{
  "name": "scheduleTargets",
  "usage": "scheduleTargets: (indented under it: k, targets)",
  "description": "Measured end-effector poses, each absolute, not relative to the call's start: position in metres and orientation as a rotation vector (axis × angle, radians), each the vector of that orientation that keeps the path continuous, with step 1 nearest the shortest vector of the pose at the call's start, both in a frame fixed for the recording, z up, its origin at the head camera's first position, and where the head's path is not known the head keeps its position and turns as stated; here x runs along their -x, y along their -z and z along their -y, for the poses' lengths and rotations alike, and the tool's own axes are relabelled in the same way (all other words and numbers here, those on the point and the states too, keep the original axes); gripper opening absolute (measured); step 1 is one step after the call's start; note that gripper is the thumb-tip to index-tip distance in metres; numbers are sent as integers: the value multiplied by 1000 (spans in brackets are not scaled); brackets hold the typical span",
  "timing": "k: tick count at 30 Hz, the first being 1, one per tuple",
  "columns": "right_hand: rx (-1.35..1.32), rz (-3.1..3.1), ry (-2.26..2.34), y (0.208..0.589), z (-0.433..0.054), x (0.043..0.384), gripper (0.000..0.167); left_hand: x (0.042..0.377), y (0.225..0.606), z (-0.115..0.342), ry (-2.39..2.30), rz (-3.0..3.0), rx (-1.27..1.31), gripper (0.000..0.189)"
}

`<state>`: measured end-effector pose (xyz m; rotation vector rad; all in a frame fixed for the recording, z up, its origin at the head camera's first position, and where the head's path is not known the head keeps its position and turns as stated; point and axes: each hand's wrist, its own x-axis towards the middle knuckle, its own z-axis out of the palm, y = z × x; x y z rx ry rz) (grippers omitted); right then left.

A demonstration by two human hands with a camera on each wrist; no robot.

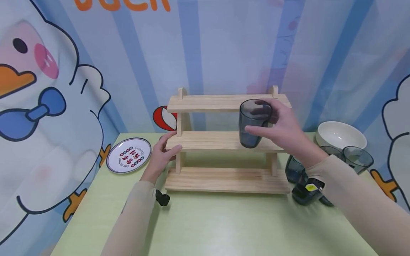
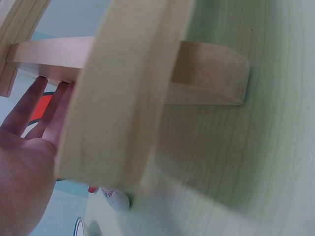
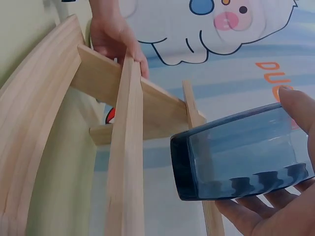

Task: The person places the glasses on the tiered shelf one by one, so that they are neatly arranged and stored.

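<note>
A three-tier wooden shelf rack (image 1: 221, 140) stands on the table. My right hand (image 1: 282, 122) holds a dark, see-through drinking glass (image 1: 248, 133) by its sides, thumb in front. The glass is upright, in front of the middle and top tiers; in the right wrist view the glass (image 3: 241, 157) hangs apart from the boards. My left hand (image 1: 162, 153) grips the left end of the middle tier, thumb at the front edge. In the left wrist view, fingers (image 2: 34, 105) of that hand reach behind the board to the side upright (image 2: 54, 51).
Right of the rack are a white bowl (image 1: 341, 135) and several dark glasses (image 1: 357, 158), partly hidden by my right forearm. A round white plate (image 1: 129, 155) with red lettering lies to the left. Behind hangs a striped cartoon cloth (image 1: 224, 46). The green table (image 1: 230, 224) extends in front.
</note>
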<state>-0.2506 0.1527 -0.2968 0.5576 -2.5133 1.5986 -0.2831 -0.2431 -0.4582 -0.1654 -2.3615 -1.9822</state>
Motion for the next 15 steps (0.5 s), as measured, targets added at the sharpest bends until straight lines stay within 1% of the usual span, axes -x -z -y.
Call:
scheduleTargets:
  k: [9, 15]
  targets:
    - [-634, 2369, -1838, 281, -112, 272, 78, 283, 457, 242, 1999, 2358, 134, 62]
    - [-663, 2315, -1865, 272, -87, 286, 79, 283, 457, 242, 2003, 2352, 140, 62]
